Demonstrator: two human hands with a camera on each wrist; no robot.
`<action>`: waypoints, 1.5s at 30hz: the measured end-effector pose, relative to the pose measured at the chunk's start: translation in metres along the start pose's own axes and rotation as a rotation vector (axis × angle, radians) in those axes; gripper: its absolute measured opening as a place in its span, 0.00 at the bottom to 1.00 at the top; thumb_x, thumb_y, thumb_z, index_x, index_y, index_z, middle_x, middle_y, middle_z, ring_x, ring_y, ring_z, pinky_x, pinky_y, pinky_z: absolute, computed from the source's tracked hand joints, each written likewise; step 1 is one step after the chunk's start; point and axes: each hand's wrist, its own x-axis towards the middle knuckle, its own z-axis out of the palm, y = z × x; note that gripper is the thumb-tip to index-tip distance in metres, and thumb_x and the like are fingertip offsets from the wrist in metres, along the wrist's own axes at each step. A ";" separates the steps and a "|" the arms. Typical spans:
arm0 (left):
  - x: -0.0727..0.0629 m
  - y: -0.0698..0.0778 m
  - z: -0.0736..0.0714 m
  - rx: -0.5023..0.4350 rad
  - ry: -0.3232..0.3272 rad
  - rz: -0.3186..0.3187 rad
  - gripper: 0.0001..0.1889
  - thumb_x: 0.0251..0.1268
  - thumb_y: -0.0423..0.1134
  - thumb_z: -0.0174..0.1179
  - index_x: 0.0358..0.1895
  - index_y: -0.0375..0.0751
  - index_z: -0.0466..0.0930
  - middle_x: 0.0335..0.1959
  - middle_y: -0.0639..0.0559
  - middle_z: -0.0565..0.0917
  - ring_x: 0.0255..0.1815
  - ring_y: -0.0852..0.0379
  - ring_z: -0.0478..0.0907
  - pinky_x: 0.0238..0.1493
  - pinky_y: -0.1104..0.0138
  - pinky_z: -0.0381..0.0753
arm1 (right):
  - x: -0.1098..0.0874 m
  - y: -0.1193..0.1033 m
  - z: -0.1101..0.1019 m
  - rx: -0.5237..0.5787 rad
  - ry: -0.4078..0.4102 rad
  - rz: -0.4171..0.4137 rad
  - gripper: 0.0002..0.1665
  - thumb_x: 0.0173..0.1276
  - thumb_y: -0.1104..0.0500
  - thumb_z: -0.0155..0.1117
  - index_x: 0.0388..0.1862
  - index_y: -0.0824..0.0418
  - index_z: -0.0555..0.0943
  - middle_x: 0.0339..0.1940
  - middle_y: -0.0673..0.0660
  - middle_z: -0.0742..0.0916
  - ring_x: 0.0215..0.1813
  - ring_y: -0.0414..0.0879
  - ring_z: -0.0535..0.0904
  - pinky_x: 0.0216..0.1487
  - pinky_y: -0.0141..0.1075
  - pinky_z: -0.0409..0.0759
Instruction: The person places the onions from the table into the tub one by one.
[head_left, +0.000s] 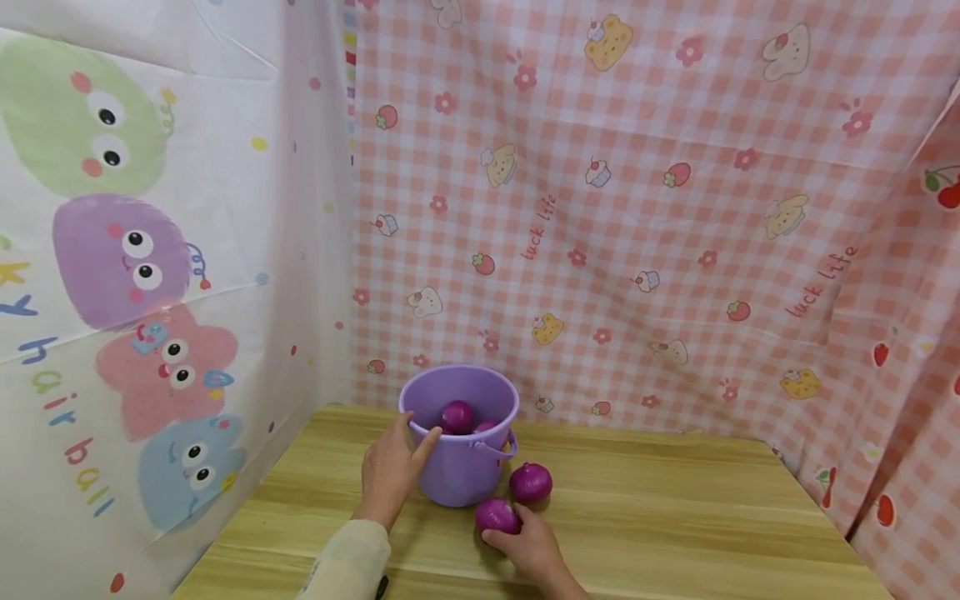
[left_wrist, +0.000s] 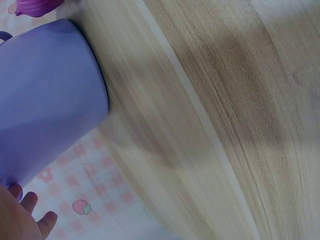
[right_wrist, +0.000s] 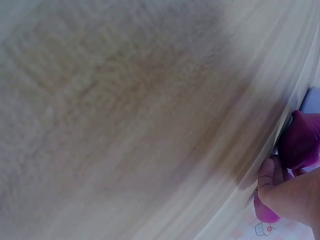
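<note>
A purple bucket (head_left: pixel 459 475) stands upright on the wooden table, with red onions (head_left: pixel 457 416) inside it. My left hand (head_left: pixel 392 468) holds the bucket's rim at its left front, the thumb at the near edge. In the left wrist view, the left hand's fingers (left_wrist: pixel 47 222) show beside the bucket's rim. My right hand (head_left: pixel 534 546) grips a red onion (head_left: pixel 497 517) at table height, just in front of the bucket, thumb on the near side and fingers on the far side. Another red onion (head_left: pixel 531 483) sits on the table right of the bucket.
The wooden table (head_left: pixel 675 508) reaches out to the right of the onions. A pink checked cloth (head_left: pixel 637 233) hangs behind it, and a white cloth (head_left: pixel 292 250) with cartoon figures hangs at the left. The bucket's handle (head_left: pixel 498 452) hangs down on its right side.
</note>
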 end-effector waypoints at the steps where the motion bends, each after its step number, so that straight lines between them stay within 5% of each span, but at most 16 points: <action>1: 0.000 0.000 0.000 0.002 -0.001 0.001 0.37 0.68 0.65 0.55 0.65 0.35 0.73 0.59 0.35 0.79 0.56 0.36 0.78 0.54 0.44 0.75 | 0.000 0.000 0.000 -0.004 -0.001 -0.001 0.42 0.59 0.53 0.74 0.61 0.82 0.70 0.50 0.75 0.82 0.51 0.65 0.81 0.53 0.57 0.78; 24: 0.000 0.000 -0.001 0.007 -0.019 -0.018 0.37 0.68 0.64 0.55 0.66 0.36 0.72 0.60 0.35 0.79 0.57 0.36 0.78 0.55 0.43 0.75 | -0.001 -0.002 -0.005 0.005 0.031 0.005 0.43 0.58 0.54 0.74 0.62 0.81 0.70 0.53 0.76 0.81 0.53 0.66 0.80 0.55 0.58 0.77; 45: 0.001 -0.001 0.001 0.015 -0.027 -0.014 0.38 0.68 0.66 0.54 0.66 0.36 0.72 0.60 0.36 0.78 0.58 0.36 0.78 0.55 0.44 0.75 | 0.014 -0.014 -0.040 0.002 0.130 0.021 0.43 0.58 0.53 0.75 0.64 0.77 0.71 0.55 0.76 0.80 0.56 0.66 0.79 0.57 0.56 0.77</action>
